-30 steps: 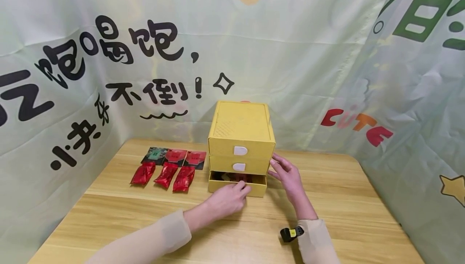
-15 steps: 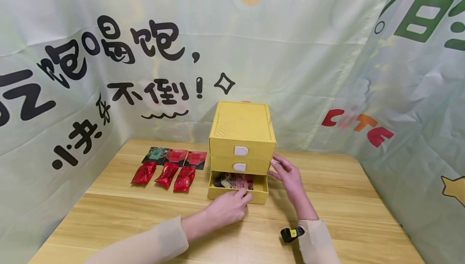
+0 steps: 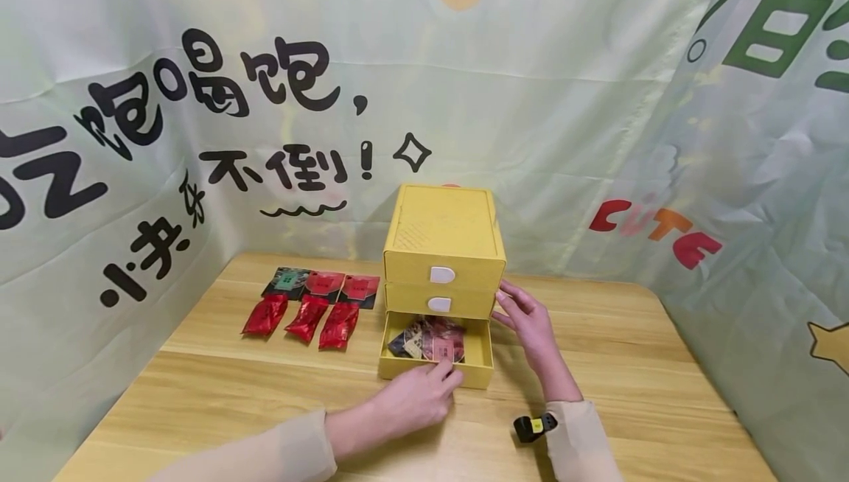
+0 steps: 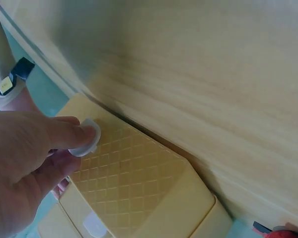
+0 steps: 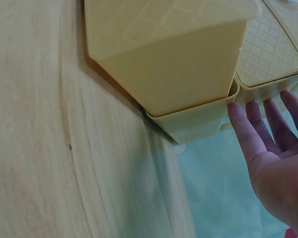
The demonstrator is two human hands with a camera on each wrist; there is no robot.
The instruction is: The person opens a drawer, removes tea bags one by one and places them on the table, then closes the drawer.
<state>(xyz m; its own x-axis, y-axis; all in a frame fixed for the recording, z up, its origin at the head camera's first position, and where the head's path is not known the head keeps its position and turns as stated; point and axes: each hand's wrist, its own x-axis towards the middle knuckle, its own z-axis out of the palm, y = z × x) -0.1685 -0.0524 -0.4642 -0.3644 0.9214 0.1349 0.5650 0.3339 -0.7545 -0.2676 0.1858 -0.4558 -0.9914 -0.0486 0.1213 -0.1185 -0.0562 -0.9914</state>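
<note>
A yellow three-drawer box (image 3: 443, 220) stands toward the back of the table. Its bottom drawer (image 3: 476, 376) is pulled well out, while the upper two drawers are closed. Several dark, cream and pink packets (image 3: 424, 338) lie inside the open drawer. My left hand (image 3: 418, 397) is at the front of that drawer; in the left wrist view, its thumb and finger pinch the white pull tab (image 4: 88, 139). Along the box's right side, the fingertips of my right hand (image 3: 528, 323) rest against the wall, fingers extended, as the right wrist view also shows.
Left of the box lie three flat square packets (image 3: 323, 284) in a row, with three shiny red wrapped packets (image 3: 305, 319) in front of them. A printed cloth (image 3: 530, 135) hangs behind the wooden table (image 3: 630, 364). A black device (image 3: 533, 427) is on my right wrist.
My left hand has drawn the bottom drawer toward me, from slightly open to well out, bringing the packets inside into view. The right hand has stayed at the box's side.
</note>
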